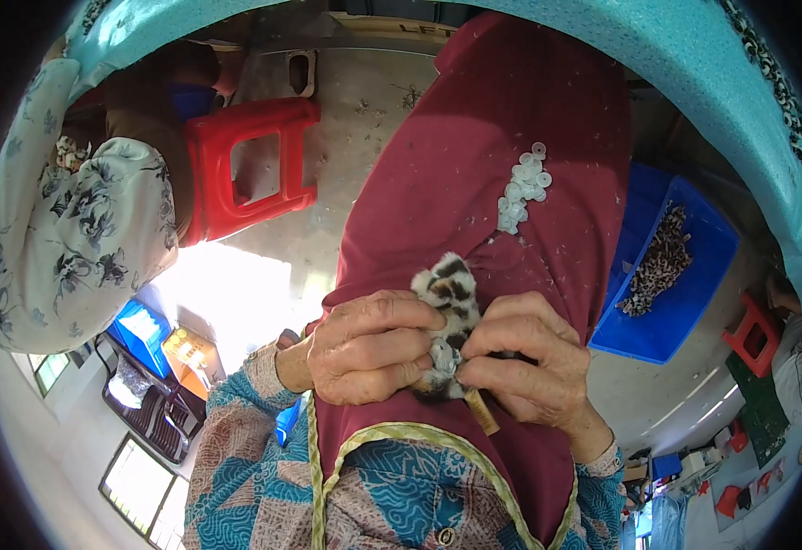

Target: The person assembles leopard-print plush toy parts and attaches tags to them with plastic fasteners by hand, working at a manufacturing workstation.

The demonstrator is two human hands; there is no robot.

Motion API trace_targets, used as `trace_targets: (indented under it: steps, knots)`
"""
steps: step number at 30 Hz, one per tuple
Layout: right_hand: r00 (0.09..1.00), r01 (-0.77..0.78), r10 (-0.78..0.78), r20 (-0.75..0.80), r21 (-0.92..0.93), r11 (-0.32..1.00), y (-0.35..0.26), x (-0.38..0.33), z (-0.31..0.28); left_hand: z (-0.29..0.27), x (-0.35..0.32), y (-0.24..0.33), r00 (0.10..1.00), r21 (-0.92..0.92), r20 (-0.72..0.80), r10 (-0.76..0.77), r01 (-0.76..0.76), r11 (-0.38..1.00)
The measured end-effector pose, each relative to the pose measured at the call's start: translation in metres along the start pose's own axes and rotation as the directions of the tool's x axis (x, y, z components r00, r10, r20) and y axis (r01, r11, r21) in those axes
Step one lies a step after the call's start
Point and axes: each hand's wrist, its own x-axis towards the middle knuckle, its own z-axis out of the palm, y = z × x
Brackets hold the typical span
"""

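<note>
A small plush toy piece (451, 291), white with black and brown patches, lies between my hands above my lap. My left hand (373, 344) is closed round its left side, the fingers curled against the fur. With thumb and fingers, my right hand (531, 359) pinches its lower right part; whether a smaller part sits in that pinch is hidden. A narrow tan label (482, 414) hangs below the plush. Farther up my dark red apron (502, 110) rests a loose heap of translucent white plastic discs with centre holes (523, 188).
On the right, a blue bin (639, 321) holds spotted plush pieces (661, 261). A red stool (201, 174) stands at the left beside a person in a flowered garment (98, 229). Turquoise cloth (602, 37) arches across the far side. Another red stool (754, 339) is at far right.
</note>
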Motion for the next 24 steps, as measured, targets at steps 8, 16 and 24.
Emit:
trace_targets:
  steps: [8, 16, 24]
  knots:
    - [0.999, -0.014, 0.016, -0.042, 0.036, 0.999, -0.006, 0.001, -0.003, 0.003, -0.001, 0.002, 0.992, -0.053, -0.058, -0.108, 0.105, 0.993]
    - [0.999, -0.029, 0.031, -0.022, 0.065, 0.997, -0.008, 0.009, 0.002, 0.001, -0.004, -0.002, 0.979, -0.157, -0.101, -0.177, 0.16, 0.975]
    - [0.996, -0.083, 0.085, -0.007, 0.168, 0.982, -0.006, 0.003, 0.008, 0.014, -0.005, -0.009, 0.943, -0.308, -0.197, -0.267, 0.199, 0.93]
